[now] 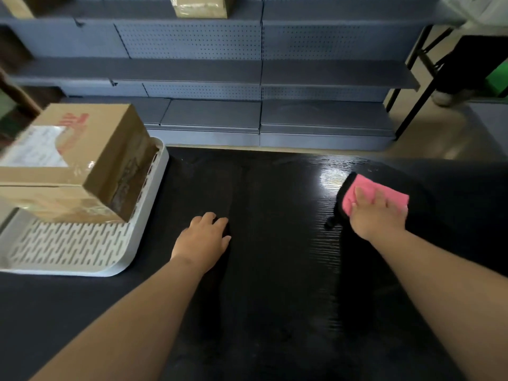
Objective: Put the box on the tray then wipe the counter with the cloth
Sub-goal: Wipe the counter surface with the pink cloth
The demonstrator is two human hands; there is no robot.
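Note:
A taped cardboard box [74, 163] with red print and a white label sits on the white slotted tray [68, 248] at the left of the black counter [275, 270]. My right hand [376, 213] lies flat on a pink cloth [360, 188] with a dark edge, pressing it onto the counter at the right, beside a bright glare. My left hand [203, 240] rests palm down on the counter's middle, fingers slightly curled, holding nothing. It lies to the right of the tray and apart from it.
Grey metal shelving [209, 75] stands behind the counter, with another cardboard box [202, 5] on an upper shelf. At the far right a person's dark trouser leg and shoe [450, 94] stand beside a black table frame.

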